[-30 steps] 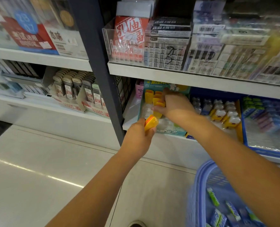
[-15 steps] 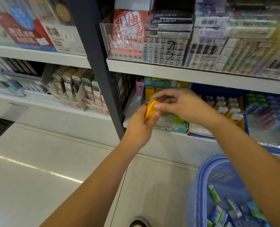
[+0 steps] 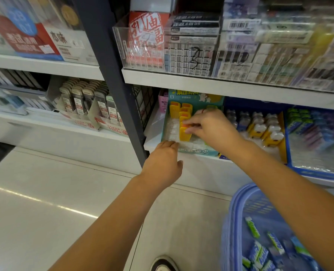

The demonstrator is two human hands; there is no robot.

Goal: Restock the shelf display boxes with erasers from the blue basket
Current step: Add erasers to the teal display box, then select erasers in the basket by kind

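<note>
right hand [image 3: 213, 128] reaches into the teal display box [image 3: 201, 151] on the lower shelf [image 3: 201, 171], and i see its thumb and fingertips pinched narrow on a yellow eraser [image 3: 184, 133] with an orange top. that eraser stands upright in the left part of the box, at the near end of a row of yellow erasers [image 3: 175, 111] that runs back toward the far wall. just left of the row and in front of it lies clear moulded plastic [image 3: 172, 132], with its pockets showing. my left hand [image 3: 162, 163] is lower and nearer, back toward the camera, with its fingers up against the near left corner of the teal box. i see nothing in it, but i cannot tell whether those fingers curl over the lip or only rest there. the blue basket [image 3: 232, 222] sits at the near right, below my right forearm, and green and blue wrapped erasers [image 3: 257, 251] lie loose in its bottom, blurred. right of the teal box a blue display box [image 3: 318, 174] stands on the same shelf, and yellow and white pieces [image 3: 267, 132] sit in rows between the two. a dark upright post [image 3: 119, 90] stands just left of the teal box. a shoe [image 3: 162, 265] shows on the pale floor [image 3: 45, 192] at the near edge.
</note>
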